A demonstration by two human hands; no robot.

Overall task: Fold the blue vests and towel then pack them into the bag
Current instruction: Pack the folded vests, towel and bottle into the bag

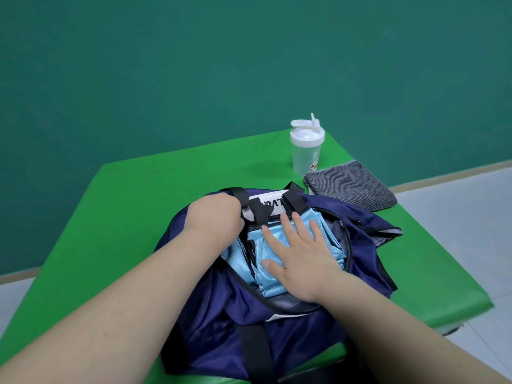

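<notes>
A soft navy nylon bag (221, 309) slumps mid-worktop (138, 203), unzipped, with glossy light-blue folded vests (273, 286) inside. The right hand (302, 259) lies flat on them, fingers spread. The left hand (213, 214) curls round the bag's black webbing strap (240, 196). The ribbed grey towel (350, 185) lies folded near the far right corner, beside a white-lidded translucent bottle (306, 151).

Bright even overhead light, soft shadows, wide-angle edge distortion, slight blur.

Green-covered table (138, 217) under right hand (302, 259); teal wall (194, 65) well beyond it; pale tiled floor (457, 217) to its right, tan skirting (443, 173) at wall foot.
</notes>
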